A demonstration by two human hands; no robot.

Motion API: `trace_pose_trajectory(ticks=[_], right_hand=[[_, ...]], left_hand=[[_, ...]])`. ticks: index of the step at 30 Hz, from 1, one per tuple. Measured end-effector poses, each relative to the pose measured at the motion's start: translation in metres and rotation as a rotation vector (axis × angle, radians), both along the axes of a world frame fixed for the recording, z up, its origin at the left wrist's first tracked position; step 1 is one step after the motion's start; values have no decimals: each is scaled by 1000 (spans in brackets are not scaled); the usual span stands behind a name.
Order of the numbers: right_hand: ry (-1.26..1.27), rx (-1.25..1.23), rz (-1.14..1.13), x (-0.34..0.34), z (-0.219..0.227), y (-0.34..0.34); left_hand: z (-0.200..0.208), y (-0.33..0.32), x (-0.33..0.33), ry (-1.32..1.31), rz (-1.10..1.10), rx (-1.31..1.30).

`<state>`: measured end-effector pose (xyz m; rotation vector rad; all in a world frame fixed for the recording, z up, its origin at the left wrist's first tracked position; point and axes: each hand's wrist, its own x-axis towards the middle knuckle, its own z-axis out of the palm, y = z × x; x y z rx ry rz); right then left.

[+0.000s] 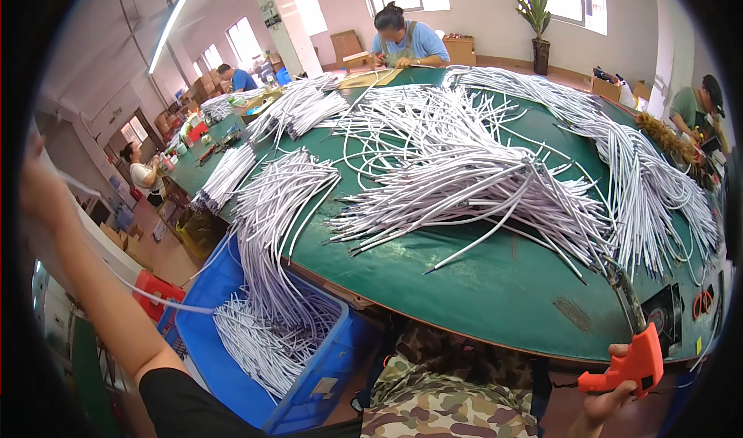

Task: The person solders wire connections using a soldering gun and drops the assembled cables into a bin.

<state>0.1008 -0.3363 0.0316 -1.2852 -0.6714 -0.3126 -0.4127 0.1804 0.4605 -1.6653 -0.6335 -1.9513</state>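
My right hand, at the lower right, is closed round the grip of a red pistol-shaped soldering gun. The gun's dark, bent barrel points up and away, its tip close to the near ends of a spread of white cables on the green table. Far out to the left, my left hand is raised at the picture's rim, where its fingers are too dim and cut off to read. A white cable runs from the blue bin toward my left arm and passes behind it.
More white cables hang over the table edge into the bin. Another heap lies along the right side. Beside the bin is a red stool. Across the table a person bends over work; other people are farther left and at right.
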Motion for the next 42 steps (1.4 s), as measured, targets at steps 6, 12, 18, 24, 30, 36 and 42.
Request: trace_pose_trajectory(ticks=[6, 12, 18, 24, 30, 36, 42], right_hand=[[26, -82, -41, 0, -4, 13], [48, -146, -75, 0, -3, 12], [79, -179, -40, 2, -6, 25], [124, -85, -29, -11, -1, 50], [135, -65, -7, -16, 9, 42], [145, 10, -32, -11, -1, 25], [172, 118, 37, -8, -8, 24]], left_hand=[[-127, 166, 182, 190, -79, 86], [-361, 229, 289, 993, -25, -669], [-458, 193, 272, 1143, 228, -919], [-479, 210, 249, 1139, 299, -725], [-444, 237, 269, 1173, 398, -771], [-343, 124, 413, 1127, -105, -741], [-318, -46, 551, 1051, -923, -398]])
